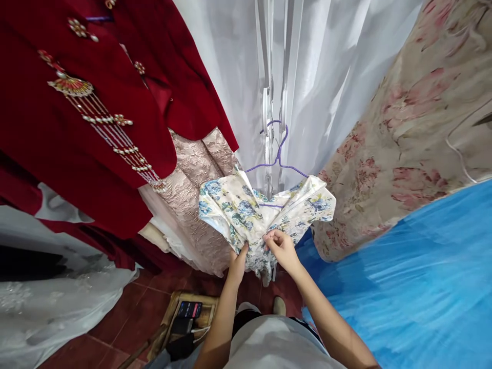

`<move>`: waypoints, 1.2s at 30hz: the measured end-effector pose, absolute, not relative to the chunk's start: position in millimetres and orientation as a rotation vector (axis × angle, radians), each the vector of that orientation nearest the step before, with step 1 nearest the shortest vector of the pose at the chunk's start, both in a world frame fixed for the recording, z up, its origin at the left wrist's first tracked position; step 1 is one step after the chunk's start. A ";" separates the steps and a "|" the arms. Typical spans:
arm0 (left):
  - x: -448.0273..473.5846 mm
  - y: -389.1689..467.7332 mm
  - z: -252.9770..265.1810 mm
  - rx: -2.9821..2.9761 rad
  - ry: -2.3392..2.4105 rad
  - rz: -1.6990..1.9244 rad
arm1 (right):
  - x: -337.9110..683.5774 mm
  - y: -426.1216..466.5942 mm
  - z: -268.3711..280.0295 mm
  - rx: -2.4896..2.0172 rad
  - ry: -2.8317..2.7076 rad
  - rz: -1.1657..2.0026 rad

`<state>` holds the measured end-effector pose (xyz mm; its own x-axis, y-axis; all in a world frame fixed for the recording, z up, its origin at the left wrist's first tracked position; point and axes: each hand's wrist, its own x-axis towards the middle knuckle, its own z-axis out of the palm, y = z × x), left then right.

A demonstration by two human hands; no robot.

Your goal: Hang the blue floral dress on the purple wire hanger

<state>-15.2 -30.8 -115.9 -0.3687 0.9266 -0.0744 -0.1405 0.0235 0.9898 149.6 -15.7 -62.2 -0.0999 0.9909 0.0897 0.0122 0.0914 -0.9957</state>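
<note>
A white dress with blue and green flowers (244, 205) hangs in front of me on a purple hanger (278, 158). The hanger's hook is up by a white metal rail or strap (265, 110). At the dress's lower left side, my left hand (239, 261) grips the fabric with the thumb on top; its other fingers are hidden behind the cloth. My right hand (281, 248) pinches the fabric near the middle of the front, below the neckline. The lower part of the dress bunches beneath both hands.
Left hangs a red velvet garment (115, 102) with a beaded tassel, over a pink textured dress (196, 189). A floral cloth (384, 154) and blue tulle (415, 271) are at right. Below, a phone (190, 309) lies on a wooden stool (172, 302). White curtains (230, 66) hang behind.
</note>
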 end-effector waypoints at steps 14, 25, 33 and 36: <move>-26.0 -47.6 -110.4 1.188 1.628 1.885 | 142.3 -32.6 -63.4 -1.103 -1.297 1.156; 19.0 -46.1 -113.3 1.753 1.220 1.405 | 137.0 -76.1 -64.8 -1.143 -1.141 1.312; 28.3 -73.1 -95.7 1.752 1.124 1.389 | 132.2 -37.4 17.6 -1.119 -1.011 0.975; 34.0 -71.2 -93.6 1.808 1.088 1.418 | 134.9 -12.2 60.9 -1.034 -1.029 0.917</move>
